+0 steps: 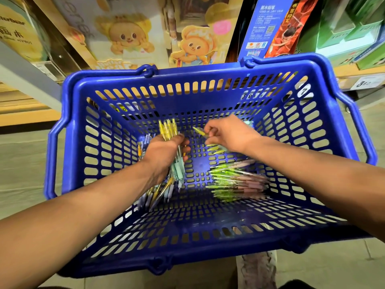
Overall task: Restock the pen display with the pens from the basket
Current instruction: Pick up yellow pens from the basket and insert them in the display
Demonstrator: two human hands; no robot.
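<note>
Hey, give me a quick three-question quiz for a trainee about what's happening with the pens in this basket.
1. True or false: the left hand grips a bundle of yellow-topped pens.
2. The right hand pinches: A) one yellow-green pen; B) a price tag; C) nothing.
3. Fill in: the green-and-pink pens lie on the floor of the ____ basket.
Key: 1 true; 2 A; 3 blue.

Blue basket (198, 105), seemingly loose pens (235, 182)
</note>
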